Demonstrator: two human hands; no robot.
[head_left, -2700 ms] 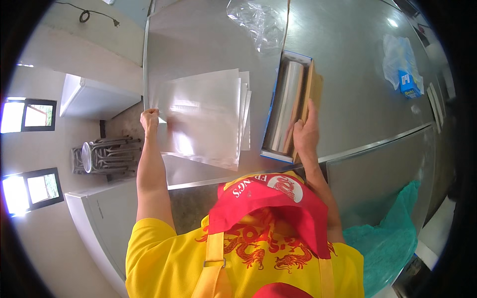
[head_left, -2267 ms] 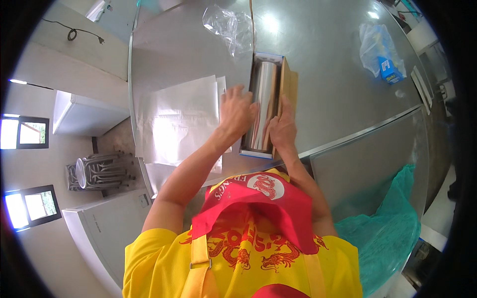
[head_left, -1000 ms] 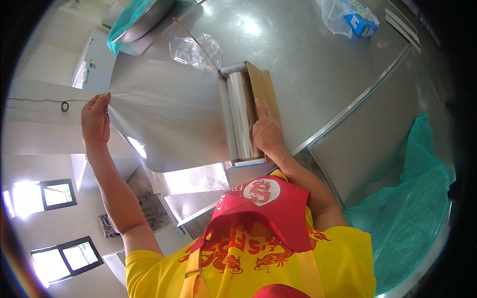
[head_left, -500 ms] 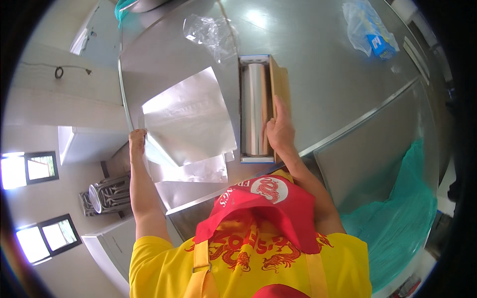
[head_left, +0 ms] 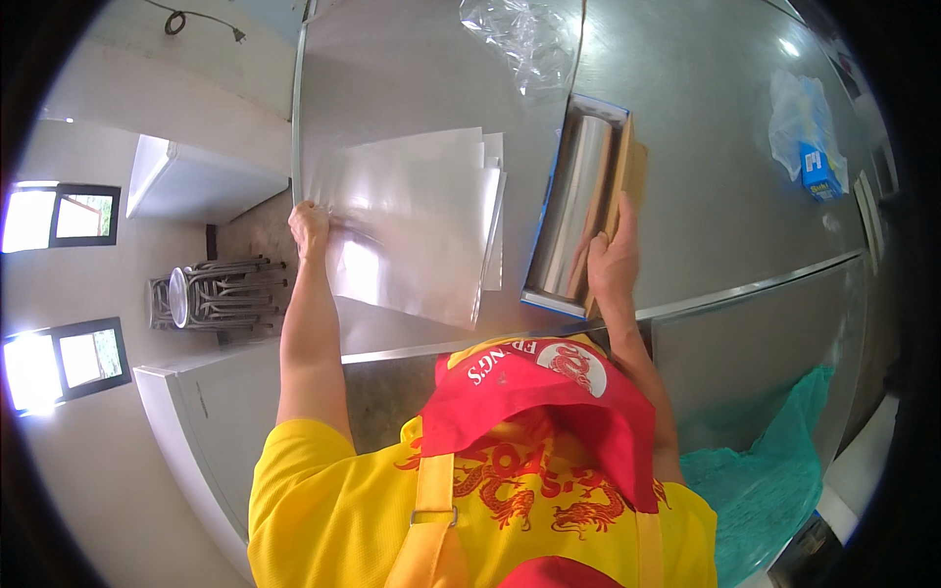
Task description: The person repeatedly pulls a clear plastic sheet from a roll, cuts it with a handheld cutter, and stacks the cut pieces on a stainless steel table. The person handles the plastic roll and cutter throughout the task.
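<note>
A cut sheet of aluminium foil [head_left: 421, 211] lies over other foil sheets on the steel table, their right edges slightly out of line. My left hand [head_left: 310, 227] is closed on the left edge of the top sheet, its fingertips pinching the creased foil. To the right of the sheets, a long cardboard box [head_left: 619, 147] stands with its lid folded out to the right. Inside it lies a roll of aluminium foil [head_left: 580, 196]. My right hand [head_left: 614, 263] grips the box's right side near the close end, some fingers over the rim and the others hidden.
Crumpled clear plastic [head_left: 524, 39] lies beyond the box. At the far right, a blue carton [head_left: 819, 174] is partly in a thin plastic bag [head_left: 799, 113]. Green plastic sheeting [head_left: 760, 490] hangs at the lower right. Metal stools [head_left: 230, 294] are stacked left of the table.
The top foil sheet, lifted and slanted before, now lies flatter and squarer over the others. The box sits at more of a slant to the table's edge. The whole view has shifted too.
</note>
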